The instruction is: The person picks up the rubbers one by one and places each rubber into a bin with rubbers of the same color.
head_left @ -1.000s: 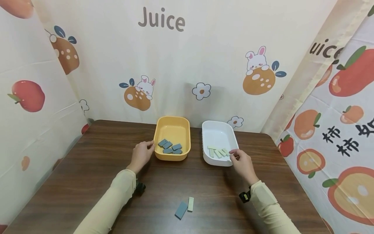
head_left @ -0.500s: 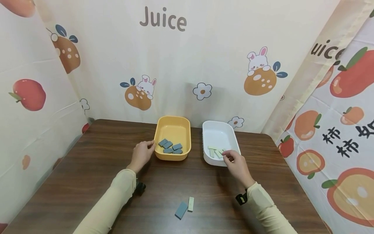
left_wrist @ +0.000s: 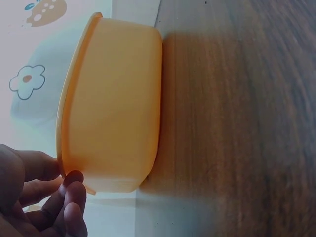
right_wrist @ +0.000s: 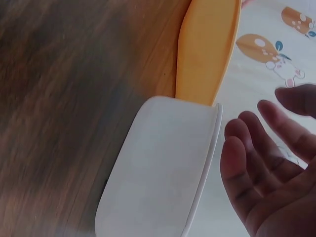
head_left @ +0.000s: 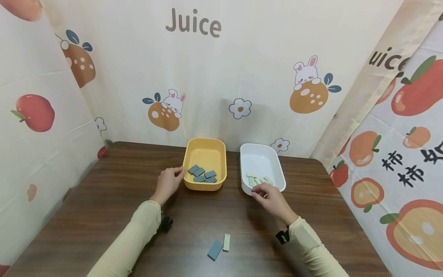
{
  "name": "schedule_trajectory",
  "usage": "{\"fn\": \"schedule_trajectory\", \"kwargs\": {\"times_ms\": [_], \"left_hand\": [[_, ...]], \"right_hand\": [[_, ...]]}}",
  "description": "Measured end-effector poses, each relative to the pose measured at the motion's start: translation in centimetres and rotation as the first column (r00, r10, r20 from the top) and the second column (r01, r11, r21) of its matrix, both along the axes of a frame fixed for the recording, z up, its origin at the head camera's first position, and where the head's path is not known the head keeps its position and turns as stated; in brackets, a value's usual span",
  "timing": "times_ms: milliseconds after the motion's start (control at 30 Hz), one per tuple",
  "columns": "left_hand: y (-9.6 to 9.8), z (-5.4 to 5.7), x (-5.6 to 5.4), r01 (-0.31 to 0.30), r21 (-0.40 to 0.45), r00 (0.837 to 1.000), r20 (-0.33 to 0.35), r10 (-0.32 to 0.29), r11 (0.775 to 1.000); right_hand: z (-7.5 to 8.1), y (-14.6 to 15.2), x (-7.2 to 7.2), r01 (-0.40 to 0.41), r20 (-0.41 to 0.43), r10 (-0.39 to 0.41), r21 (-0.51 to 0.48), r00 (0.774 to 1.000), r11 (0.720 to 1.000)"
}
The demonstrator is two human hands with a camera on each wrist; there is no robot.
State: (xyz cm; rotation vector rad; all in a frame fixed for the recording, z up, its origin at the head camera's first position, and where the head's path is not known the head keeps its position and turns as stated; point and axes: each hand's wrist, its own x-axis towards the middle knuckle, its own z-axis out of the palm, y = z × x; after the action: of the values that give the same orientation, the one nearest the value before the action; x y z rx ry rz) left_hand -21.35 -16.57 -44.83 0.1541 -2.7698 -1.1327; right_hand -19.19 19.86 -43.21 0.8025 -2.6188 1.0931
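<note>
My left hand (head_left: 168, 184) pinches the left rim of the yellow tray (left_wrist: 116, 98), fingertips right at its edge. Inside that tray (head_left: 204, 148), several blue-grey rectangular blocks (head_left: 199, 179) lie near the front. My right hand (head_left: 271, 199) hovers over the near edge of the white tray (head_left: 261, 156), hiding part of its rim. Its fingers (right_wrist: 233, 158) are loosely bent and hold nothing in the right wrist view, beside the white tray's wall (right_wrist: 158, 163). Several pale green blocks (head_left: 251, 175) lie in the white tray, partly behind the hand.
On the brown wooden table (head_left: 138, 165), nearer the person, one larger blue-grey block (head_left: 215, 249) lies next to a pale green block (head_left: 226, 242). A printed curtain (head_left: 207, 77) hangs behind the table, with more patterned cloth at both sides.
My right hand has moved left and toward the person, from the white tray's right front corner to the middle of its near rim. The left hand stays at the yellow tray.
</note>
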Motion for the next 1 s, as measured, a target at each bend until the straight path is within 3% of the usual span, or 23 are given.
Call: {"fn": "schedule_trajectory", "kwargs": {"times_ms": [167, 400, 1000], "left_hand": [[0.1, 0.1, -0.1, -0.007, 0.01, 1.0, 0.007, 0.007, 1.0], [0.0, 0.1, -0.2, -0.008, 0.004, 1.0, -0.004, 0.008, 1.0], [0.0, 0.1, 0.2, -0.007, 0.054, 0.999, 0.032, 0.005, 0.999]], "right_hand": [[-0.4, -0.5, 0.3, -0.089, -0.049, 0.089, 0.001, 0.995, 0.996], [-0.5, -1.2, 1.1, -0.147, 0.056, 0.143, 0.073, 0.988, 0.986], [-1.5, -2.9, 2.9, -0.318, 0.148, 0.292, 0.197, 0.945, 0.927]]}}
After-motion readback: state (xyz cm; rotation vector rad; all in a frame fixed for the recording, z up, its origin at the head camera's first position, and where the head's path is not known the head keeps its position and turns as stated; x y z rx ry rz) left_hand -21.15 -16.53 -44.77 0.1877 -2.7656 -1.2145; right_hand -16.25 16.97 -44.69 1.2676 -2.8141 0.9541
